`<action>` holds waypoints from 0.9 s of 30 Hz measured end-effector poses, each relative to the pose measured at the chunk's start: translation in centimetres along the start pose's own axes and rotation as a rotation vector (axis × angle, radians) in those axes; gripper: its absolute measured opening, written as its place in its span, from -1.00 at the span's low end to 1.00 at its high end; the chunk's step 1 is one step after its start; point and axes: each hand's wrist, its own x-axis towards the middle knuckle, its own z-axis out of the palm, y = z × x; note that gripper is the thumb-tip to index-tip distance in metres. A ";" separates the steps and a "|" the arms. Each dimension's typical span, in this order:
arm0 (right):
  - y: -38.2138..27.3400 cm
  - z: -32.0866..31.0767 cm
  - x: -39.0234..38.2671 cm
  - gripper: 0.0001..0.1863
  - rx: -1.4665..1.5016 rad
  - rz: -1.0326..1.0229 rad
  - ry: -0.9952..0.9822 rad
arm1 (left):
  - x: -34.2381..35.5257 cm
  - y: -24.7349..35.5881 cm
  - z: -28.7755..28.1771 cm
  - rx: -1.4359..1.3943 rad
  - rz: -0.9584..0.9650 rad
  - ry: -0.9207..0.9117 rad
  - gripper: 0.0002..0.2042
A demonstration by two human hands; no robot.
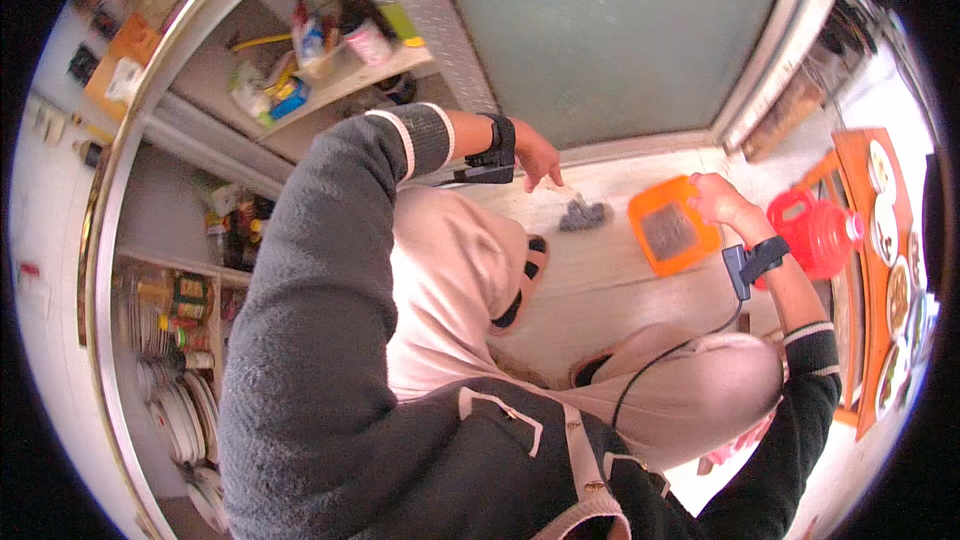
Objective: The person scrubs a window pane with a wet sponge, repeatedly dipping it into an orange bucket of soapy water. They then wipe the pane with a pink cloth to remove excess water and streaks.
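Note:
My left hand (540, 158) hangs just above the pale floor, its fingers pointing down and apart, with nothing visible in them. Close to its fingertips lies a small dark grey clump (583, 216), perhaps a rag or scrubber; blur hides its exact kind. My right hand (722, 204) grips the upper right edge of a squarish orange plastic container (648, 202). Some grey-brown matter (668, 233) shows in the middle of the container. Both wrists carry black straps with small devices.
A red plastic jug (815, 240) stands right of my right hand, beside an orange table (868, 380) bearing several plates. Ahead is a frosted glass panel (610, 40). Open cabinet shelves (385, 68) with bottles and stacked dishes (180, 420) line the left. My knees flank the work spot.

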 end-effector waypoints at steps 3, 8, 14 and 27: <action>-4.5 -1.2 2.3 -0.67 0.027 -0.128 -0.044 | -4.0 -2.0 -0.1 -0.127 -0.055 0.069 -0.34; -8.1 1.5 3.1 -0.69 0.149 -0.271 -0.076 | -13.1 -4.6 5.5 -0.178 -0.059 0.669 -0.52; -10.5 3.1 4.4 -0.58 -0.141 -0.301 -0.283 | -29.9 -1.4 14.1 -0.215 -0.337 1.090 -0.53; -17.4 5.9 8.9 -0.55 -0.147 -0.494 -0.214 | -40.2 11.2 24.3 -0.198 -0.588 1.652 -0.71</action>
